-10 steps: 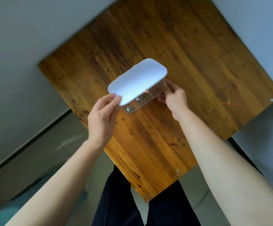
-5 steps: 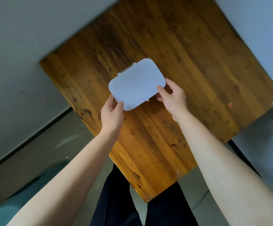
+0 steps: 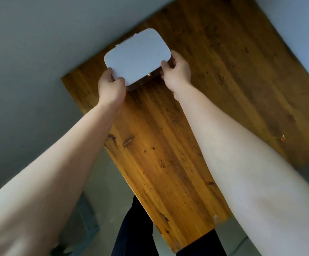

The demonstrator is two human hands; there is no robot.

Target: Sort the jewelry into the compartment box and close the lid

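Observation:
The white compartment box lies near the far left edge of the wooden table, its lid down flat so the compartments and their contents are hidden. My left hand grips the box's near left corner. My right hand holds its near right corner, fingers curled over the edge. A small gold clasp shows on the near side between my hands. A thin gold chain with a red bead lies loose on the table at the right.
A pale wall runs along the table's left and far sides. The table's near edge ends above my dark trousers and a grey floor.
The lid came down from half raised to flat on the box. Both hands and the box have moved away from me, toward the table's far left edge.

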